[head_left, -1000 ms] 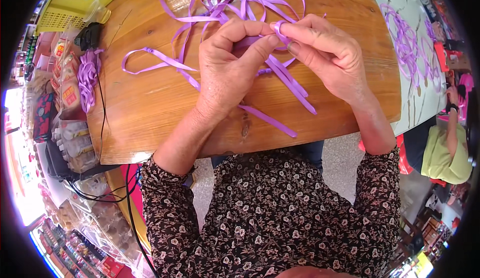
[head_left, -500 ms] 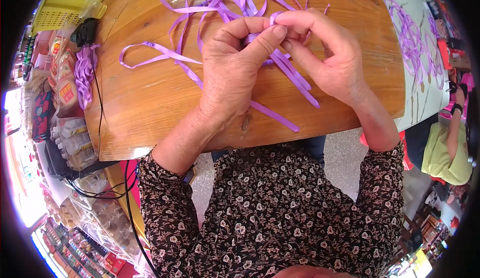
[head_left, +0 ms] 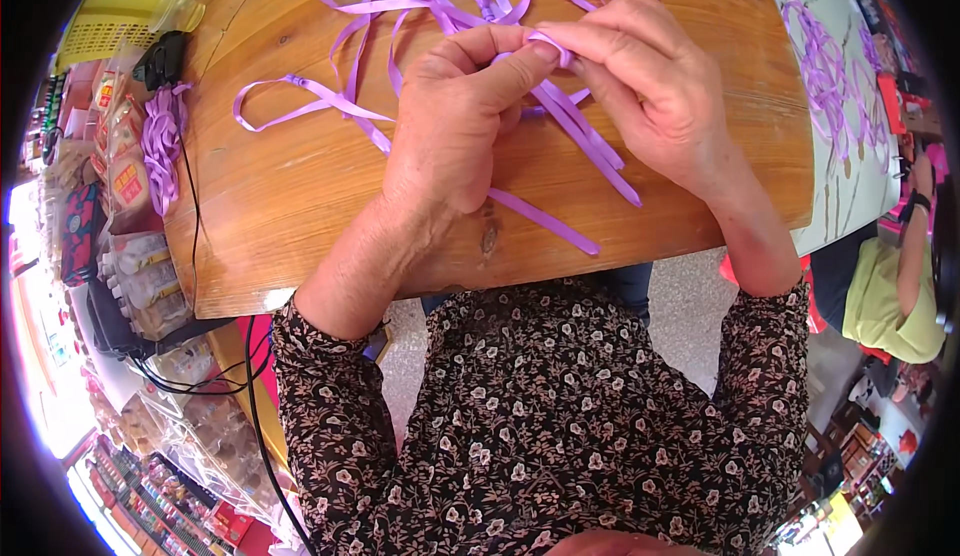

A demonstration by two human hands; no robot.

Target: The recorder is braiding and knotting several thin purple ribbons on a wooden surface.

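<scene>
A small loop of purple ribbon (head_left: 561, 53) shows between my two hands, above the wooden table. My left hand (head_left: 450, 106) is closed, thumb and forefinger pinching the ribbon. From the other side, the fingers and thumb of my right hand (head_left: 650, 86) pinch at the same loop. Ribbon tails (head_left: 590, 146) hang below my hands and rest toward the table's near side; one flat strip (head_left: 545, 221) comes out from beneath my left hand. Part of the ribbon is hidden behind my fingers. More purple ribbons (head_left: 460, 6) lie tangled just beyond my hands.
A looped ribbon (head_left: 285, 106) lies on the wooden table (head_left: 300, 226) at the left. Bundled purple ribbon (head_left: 163, 146), a black cable and packaged goods line its left side. A yellow basket (head_left: 110, 41) is far left. Right, a white marbled table (head_left: 850, 196) holds ribbons; a person sits nearby.
My right hand has turned and shifted slightly up, its fingers now over the top of the loop. The ribbon loop shows wider, and my left hand has moved slightly left.
</scene>
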